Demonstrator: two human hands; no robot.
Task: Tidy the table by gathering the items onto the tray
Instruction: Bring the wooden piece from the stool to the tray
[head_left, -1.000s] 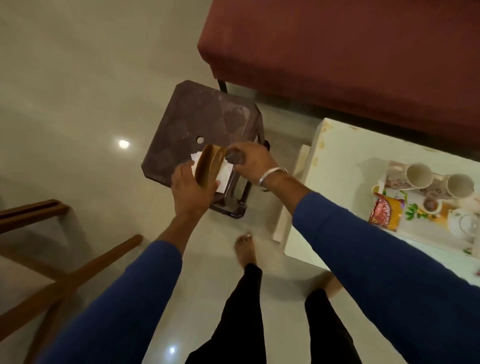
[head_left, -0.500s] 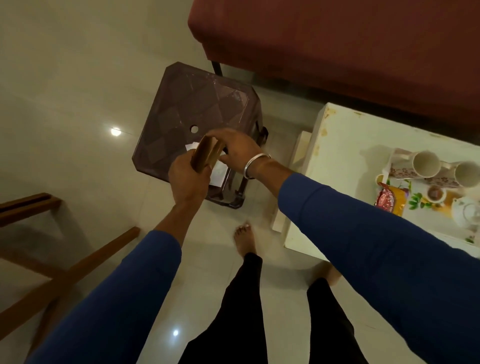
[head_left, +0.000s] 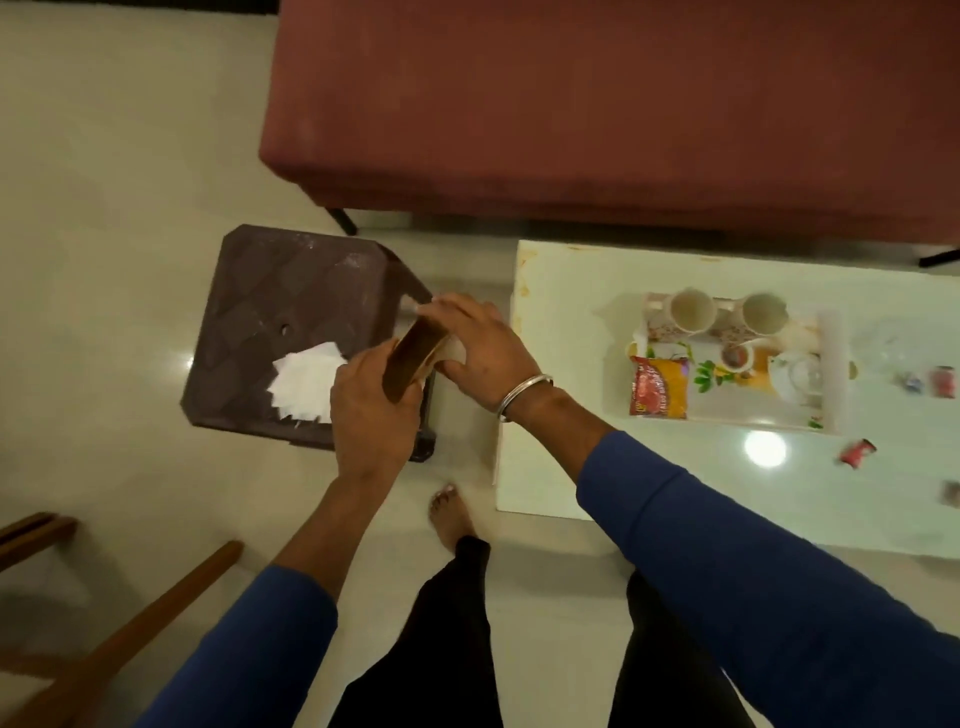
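A dark red sofa (head_left: 623, 104) spans the far side of the room, resting on black legs. A brown plastic stool (head_left: 270, 312) with a patterned seat and a central hole stands on the glossy cream floor (head_left: 104, 182). Wooden furniture rails (head_left: 130, 623) occupy the near left corner.

- My white table (head_left: 561, 467) carries the floral tray (head_left: 828, 384) and scattered small wrappers (head_left: 857, 451).
- The brown plastic stool (head_left: 249, 332) beside it holds white paper napkins (head_left: 304, 382).
- Both stand on the pale tiled floor (head_left: 114, 171).
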